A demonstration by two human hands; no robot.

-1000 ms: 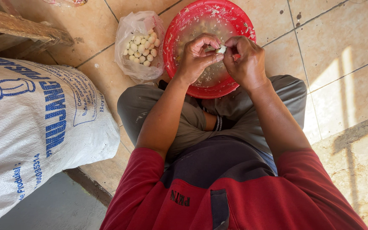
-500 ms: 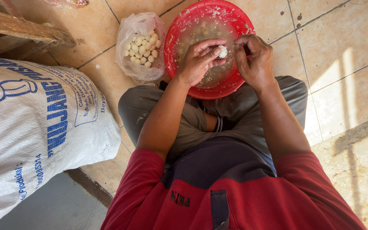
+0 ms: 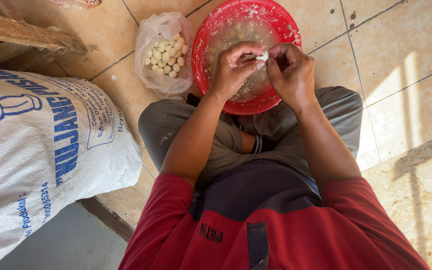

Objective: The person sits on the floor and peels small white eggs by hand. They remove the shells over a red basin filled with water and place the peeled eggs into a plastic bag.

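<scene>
Daylight is striking the tiled floor point(image 3: 391, 75) at right, casting soft shadows; focus is holding sharp, edges bending slightly.

We hold a small white clove point(image 3: 262, 55) between the fingertips of our left hand point(image 3: 233, 70) and right hand point(image 3: 292, 72). Directly under the grip sits a red basin point(image 3: 211, 37) with water and peels. To the left of the grip lies a clear bag of peeled cloves point(image 3: 163, 55), and further left a big white sack point(image 3: 36, 155).
</scene>
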